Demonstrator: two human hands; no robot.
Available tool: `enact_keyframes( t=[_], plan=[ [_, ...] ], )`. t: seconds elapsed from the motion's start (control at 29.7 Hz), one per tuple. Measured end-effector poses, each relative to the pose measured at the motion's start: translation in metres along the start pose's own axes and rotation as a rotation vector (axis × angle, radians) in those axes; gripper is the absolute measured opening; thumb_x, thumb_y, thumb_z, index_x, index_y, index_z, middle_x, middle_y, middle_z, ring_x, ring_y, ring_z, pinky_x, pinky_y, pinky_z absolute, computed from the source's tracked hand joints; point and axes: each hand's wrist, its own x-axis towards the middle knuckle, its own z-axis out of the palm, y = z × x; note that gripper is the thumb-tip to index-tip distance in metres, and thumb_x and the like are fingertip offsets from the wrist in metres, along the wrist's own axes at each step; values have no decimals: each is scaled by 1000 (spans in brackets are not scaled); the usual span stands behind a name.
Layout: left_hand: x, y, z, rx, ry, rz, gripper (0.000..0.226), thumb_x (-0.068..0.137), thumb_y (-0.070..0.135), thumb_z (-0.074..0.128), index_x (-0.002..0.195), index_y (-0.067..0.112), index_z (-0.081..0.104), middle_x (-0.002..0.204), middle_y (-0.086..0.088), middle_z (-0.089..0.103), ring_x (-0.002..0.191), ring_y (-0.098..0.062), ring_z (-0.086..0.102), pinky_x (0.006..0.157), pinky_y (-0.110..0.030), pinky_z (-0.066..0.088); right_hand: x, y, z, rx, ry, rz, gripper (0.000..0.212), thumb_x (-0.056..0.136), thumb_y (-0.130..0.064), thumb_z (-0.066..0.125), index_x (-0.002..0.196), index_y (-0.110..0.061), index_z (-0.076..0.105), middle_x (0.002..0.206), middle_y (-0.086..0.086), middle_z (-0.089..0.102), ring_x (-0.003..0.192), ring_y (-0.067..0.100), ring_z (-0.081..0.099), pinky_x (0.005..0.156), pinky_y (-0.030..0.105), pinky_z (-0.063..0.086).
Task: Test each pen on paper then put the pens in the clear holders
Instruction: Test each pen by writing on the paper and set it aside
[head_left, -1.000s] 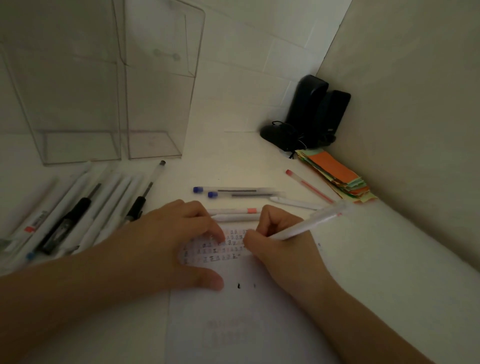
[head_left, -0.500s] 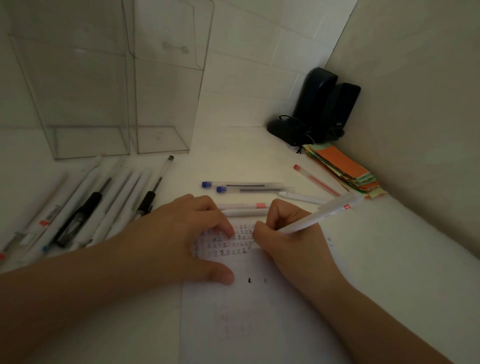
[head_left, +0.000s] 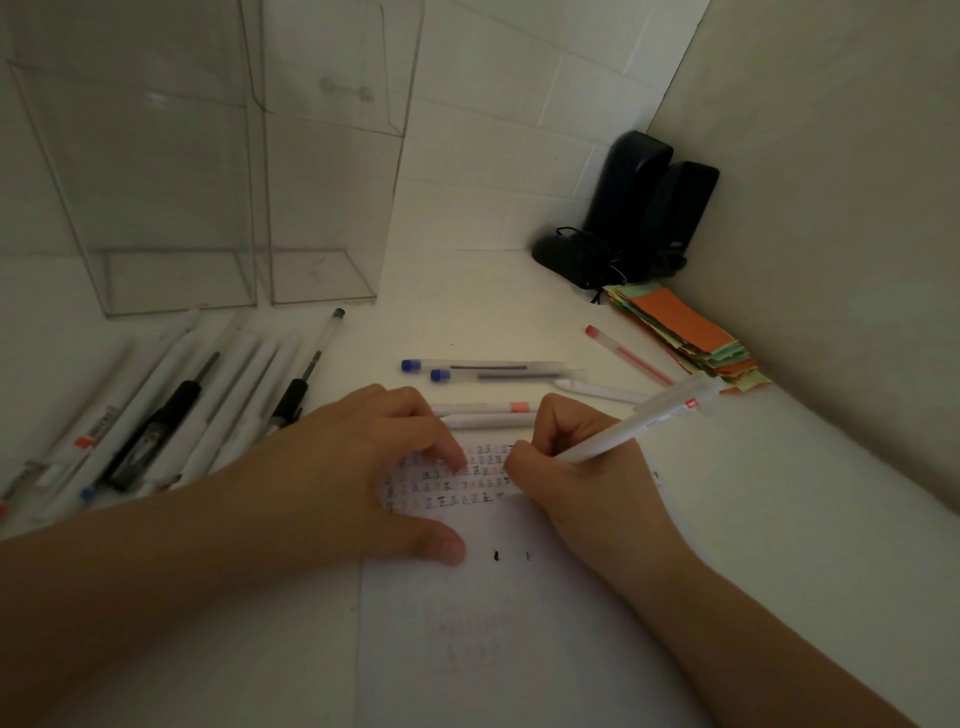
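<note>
1. White sheet of paper (head_left: 519, 623), nearest the viewer, carrying rows of small written marks.
2. Left hand (head_left: 358, 467): fingers extended, pressing flat on the sheet.
3. Right hand (head_left: 576, 478): fingers curled around a white plastic pen (head_left: 639, 421); long axis slanted, tip down-left at the marks, cap end up-right.
4. Two transparent rectangular holders (head_left: 249, 171), upright at the far left, well apart from the pen.

Holders (head_left: 218, 208) behind pens (head_left: 171, 410), left of paper (head_left: 519, 623); speakers (head_left: 639, 208) far right.
</note>
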Motion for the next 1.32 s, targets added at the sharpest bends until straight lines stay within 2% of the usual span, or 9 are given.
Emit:
enact_keyframes(
  t=[0.3,0.47,0.61,0.81,0.91,1.01,1.15,1.21,1.32],
  plan=[
    [0,0,0,5,5,7,65,32,98,20,85,64,37,104,37,35,105,10,32,84,-16,38,0,0,-1,1,-27,13,26,73,-3,62,60,2,40,52,9,42,48,14,38,41,13,34],
    [0,0,0,13,6,4,64,32,98,21,85,65,37,106,38,34,106,11,31,85,-15,38,-1,0,-1,-8,-17,-16,26,72,-1,61,59,2,38,51,14,39,49,15,36,45,26,33],
    [-1,2,-1,12,-16,-6,67,29,98,25,85,63,39,106,38,34,106,11,31,85,-14,37,-1,3,-2,1,11,-4,28,74,-2,61,56,-5,39,47,3,37,45,10,33,40,17,29],
    [-2,3,-3,26,-39,-8,65,32,95,30,88,63,38,110,37,31,106,12,29,86,-14,36,1,1,-12,421,52,55,13,73,-32,65,65,-23,62,60,3,62,46,9,45,43,19,35],
    [-3,5,-4,48,-15,18,63,37,96,25,91,64,33,109,38,31,107,12,30,83,-10,35,-2,-3,-7,321,47,-5,28,83,-39,46,71,-17,59,52,6,61,39,11,44,39,18,34],
    [-7,13,-5,44,60,78,69,43,93,33,106,63,27,105,36,37,103,12,34,74,-4,33,-3,-3,0,260,24,-36,29,90,-36,50,78,-11,46,60,11,49,48,6,44,52,14,39],
    [-10,19,-6,-8,156,327,56,72,70,48,123,49,37,103,35,39,98,9,43,88,-9,34,-4,4,6,334,-84,-35,53,60,-79,53,81,-31,44,69,-2,41,63,9,44,69,24,43],
    [-11,20,-6,-36,155,390,47,79,61,49,122,46,41,109,32,42,100,9,45,89,-11,35,-4,3,7,164,-96,-95,25,73,-58,45,84,-37,40,67,-11,47,60,4,49,66,20,44],
    [-11,18,-6,-91,147,408,44,81,55,53,123,44,44,120,26,47,108,10,45,91,-11,37,-6,4,8,-11,-106,-137,16,80,-39,46,88,-30,36,67,-18,50,63,3,51,61,23,45]
  ],
)
